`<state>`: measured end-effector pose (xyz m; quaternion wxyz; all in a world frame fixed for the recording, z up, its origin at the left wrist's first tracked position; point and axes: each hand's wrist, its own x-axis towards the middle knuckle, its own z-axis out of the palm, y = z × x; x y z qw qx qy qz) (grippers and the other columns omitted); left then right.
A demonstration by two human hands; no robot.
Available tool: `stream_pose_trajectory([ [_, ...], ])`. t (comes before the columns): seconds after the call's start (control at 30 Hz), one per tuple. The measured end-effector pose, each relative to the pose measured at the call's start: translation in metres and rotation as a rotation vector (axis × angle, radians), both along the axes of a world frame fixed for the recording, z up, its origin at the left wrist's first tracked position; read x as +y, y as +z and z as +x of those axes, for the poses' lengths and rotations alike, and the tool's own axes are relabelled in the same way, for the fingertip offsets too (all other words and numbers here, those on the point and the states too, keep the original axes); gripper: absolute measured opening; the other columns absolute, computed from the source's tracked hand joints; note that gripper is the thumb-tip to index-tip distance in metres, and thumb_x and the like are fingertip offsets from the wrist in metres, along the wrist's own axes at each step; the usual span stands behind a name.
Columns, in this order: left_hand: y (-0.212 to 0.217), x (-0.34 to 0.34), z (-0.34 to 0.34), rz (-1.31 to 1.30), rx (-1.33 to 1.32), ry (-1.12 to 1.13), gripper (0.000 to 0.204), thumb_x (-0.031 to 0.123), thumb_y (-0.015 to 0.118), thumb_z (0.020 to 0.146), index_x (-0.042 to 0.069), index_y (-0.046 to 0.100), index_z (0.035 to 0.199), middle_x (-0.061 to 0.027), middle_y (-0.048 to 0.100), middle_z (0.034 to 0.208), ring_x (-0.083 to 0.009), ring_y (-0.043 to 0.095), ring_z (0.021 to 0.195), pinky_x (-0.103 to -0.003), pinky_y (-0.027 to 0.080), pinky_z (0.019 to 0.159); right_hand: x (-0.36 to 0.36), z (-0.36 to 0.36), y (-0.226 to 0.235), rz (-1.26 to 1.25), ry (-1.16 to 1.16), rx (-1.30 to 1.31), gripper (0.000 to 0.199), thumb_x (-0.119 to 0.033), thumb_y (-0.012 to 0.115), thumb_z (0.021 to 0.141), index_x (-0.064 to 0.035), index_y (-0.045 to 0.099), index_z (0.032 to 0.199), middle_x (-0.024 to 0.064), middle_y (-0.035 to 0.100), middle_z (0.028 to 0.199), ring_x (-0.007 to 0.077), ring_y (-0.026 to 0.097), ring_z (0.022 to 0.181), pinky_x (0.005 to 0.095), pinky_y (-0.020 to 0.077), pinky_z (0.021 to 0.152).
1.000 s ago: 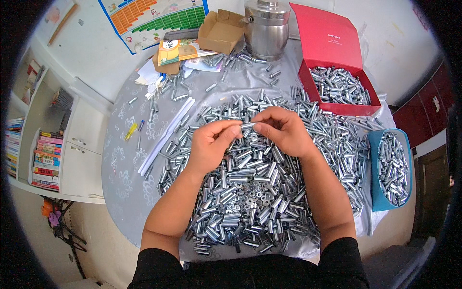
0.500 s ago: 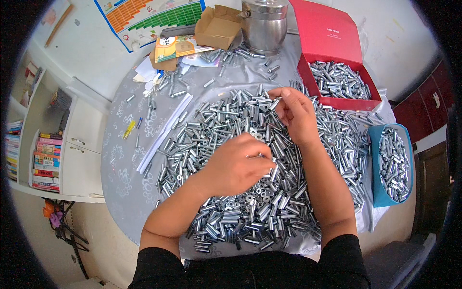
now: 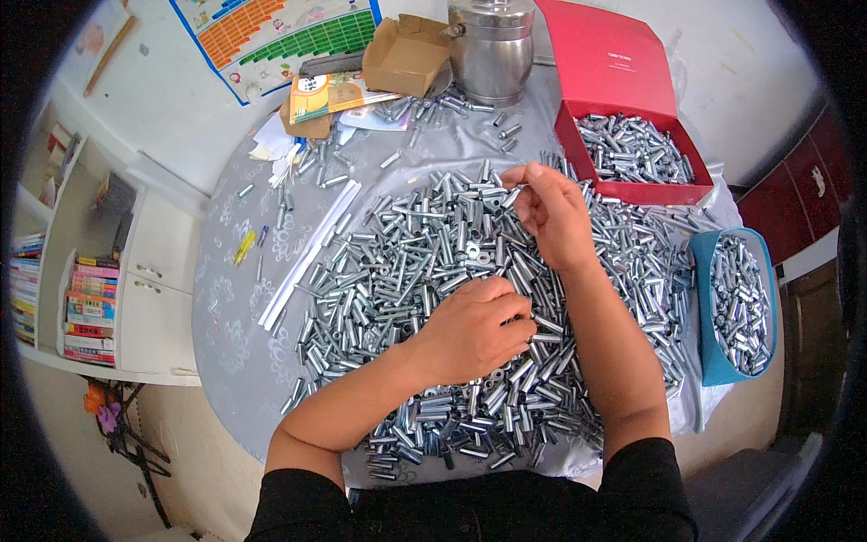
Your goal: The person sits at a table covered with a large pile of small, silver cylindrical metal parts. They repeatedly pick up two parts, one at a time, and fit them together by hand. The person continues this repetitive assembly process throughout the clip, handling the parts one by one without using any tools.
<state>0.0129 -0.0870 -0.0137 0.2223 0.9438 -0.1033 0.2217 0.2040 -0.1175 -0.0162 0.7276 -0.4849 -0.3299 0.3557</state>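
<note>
A large heap of shiny metal sleeves and bolts (image 3: pixel 397 262) covers the middle of the table. My left hand (image 3: pixel 479 330) is low over the heap's near middle, fingers curled down among the pieces; what they grip is hidden. Beside it, small washers and nuts (image 3: pixel 438 391) lie partly under my wrist. Farther off, my right hand (image 3: pixel 555 217) is raised over the heap's far right part. Its thumb and forefinger are pinched together on a small metal sleeve (image 3: pixel 515 186), mostly covered by the fingers.
A red lidded box (image 3: pixel 623 191) and a teal bin (image 3: pixel 713 352), both full of metal pieces, stand at the right. A steel pot (image 3: pixel 492 63), an open cardboard box (image 3: pixel 405 56) and booklets (image 3: pixel 339 95) are at the back. A folded white strip (image 3: pixel 309 256) lies left.
My left hand has moved down and right, from above the heap to its surface. The right hand stays nearly in place, still pinched. The view has shifted slightly.
</note>
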Motion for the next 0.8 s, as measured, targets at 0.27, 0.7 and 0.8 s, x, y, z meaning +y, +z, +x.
stream_pose_trajectory([
  [0.27, 0.005, 0.013, -0.004, -0.351, 0.038, -0.001, 0.021, 0.01, 0.07, 0.079, 0.005, 0.063, 0.098, -0.0073, 0.068, 0.106, -0.0223, 0.061, 0.097, -0.035, 0.047, 0.089, -0.002, -0.002, 0.003, -0.036, 0.013, -0.062, 0.033, -0.031, 0.053, 0.099, -0.0011, 0.068, 0.097, -0.0034, 0.047, 0.058, 0.0041, 0.035, 0.049, 0.0206, 0.0227, 0.045],
  [0.7, -0.002, 0.058, -0.012, -1.295, -0.162, 0.318, 0.022, 0.004, 0.059, 0.093, -0.002, 0.06, 0.114, -0.0116, 0.069, 0.094, -0.0155, 0.067, 0.087, -0.026, 0.053, 0.072, -0.004, -0.013, 0.004, -0.034, 0.108, -0.428, 0.024, -0.023, 0.064, 0.094, -0.0006, 0.069, 0.09, -0.0057, 0.053, 0.064, 0.0058, 0.046, 0.059, 0.0244, 0.0367, 0.053],
  [0.8, -0.001, 0.058, -0.012, -1.277, -0.166, 0.343, 0.025, 0.002, 0.062, 0.092, -0.002, 0.062, 0.116, -0.0103, 0.07, 0.095, -0.0123, 0.067, 0.086, -0.024, 0.053, 0.073, -0.005, -0.016, 0.003, -0.099, 0.227, -0.605, 0.026, -0.023, 0.063, 0.095, 0.0003, 0.064, 0.084, -0.0027, 0.053, 0.066, 0.0066, 0.045, 0.061, 0.0262, 0.0372, 0.054],
])
